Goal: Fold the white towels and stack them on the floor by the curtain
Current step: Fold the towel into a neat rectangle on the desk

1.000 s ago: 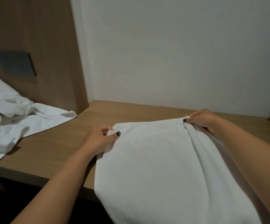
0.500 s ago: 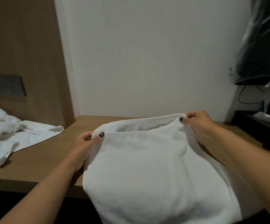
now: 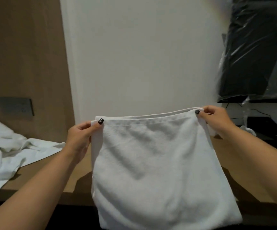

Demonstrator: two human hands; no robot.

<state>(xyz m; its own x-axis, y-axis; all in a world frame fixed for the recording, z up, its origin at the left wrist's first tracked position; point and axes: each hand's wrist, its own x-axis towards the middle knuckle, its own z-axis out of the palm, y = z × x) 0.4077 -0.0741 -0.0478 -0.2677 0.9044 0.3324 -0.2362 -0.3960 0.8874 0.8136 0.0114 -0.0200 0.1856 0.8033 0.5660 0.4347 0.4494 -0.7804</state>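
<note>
White terry cloth hangs doubled above a wooden counter as a person lifts a folded towel by its top corners. The left hand pinches one corner between thumb and fingers, the right hand the other, forearms extended. A crumpled towel lies at left. No writing is legible.

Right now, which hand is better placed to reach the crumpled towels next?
Left. The left hand pinches the folded towel on the side nearest the crumpled towels on the wooden ledge; the right hand would probably have to cross over.
</note>
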